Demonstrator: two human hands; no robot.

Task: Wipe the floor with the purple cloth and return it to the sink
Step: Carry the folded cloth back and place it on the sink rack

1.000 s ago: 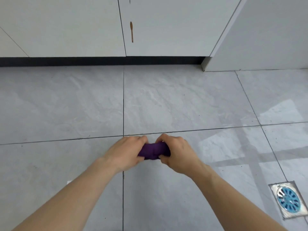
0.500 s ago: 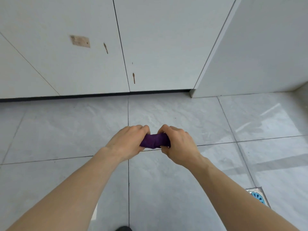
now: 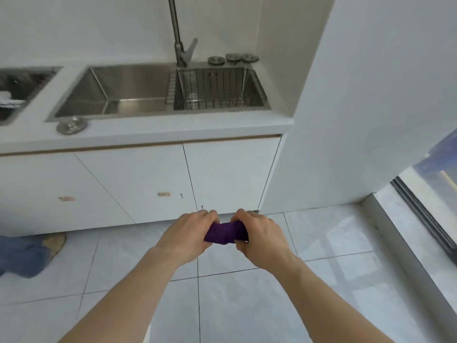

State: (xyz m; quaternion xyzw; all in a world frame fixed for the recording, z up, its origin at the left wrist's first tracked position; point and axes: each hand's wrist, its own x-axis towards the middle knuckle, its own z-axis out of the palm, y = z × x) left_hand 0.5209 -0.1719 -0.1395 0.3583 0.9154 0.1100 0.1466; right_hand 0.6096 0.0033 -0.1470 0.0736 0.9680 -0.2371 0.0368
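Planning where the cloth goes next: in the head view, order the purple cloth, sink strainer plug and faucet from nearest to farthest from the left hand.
1. purple cloth, gripped in the left hand
2. sink strainer plug, on the counter, up-left
3. faucet, behind the sink

Purple cloth [image 3: 226, 233] bunched and gripped at either end by left hand [image 3: 186, 235] and right hand [image 3: 261, 235], held above tiled floor [image 3: 247, 305] before white cabinet doors [image 3: 148, 184]. Stainless sink [image 3: 118, 95] with wire basket [image 3: 215, 87] and tap [image 3: 179, 33] beyond.
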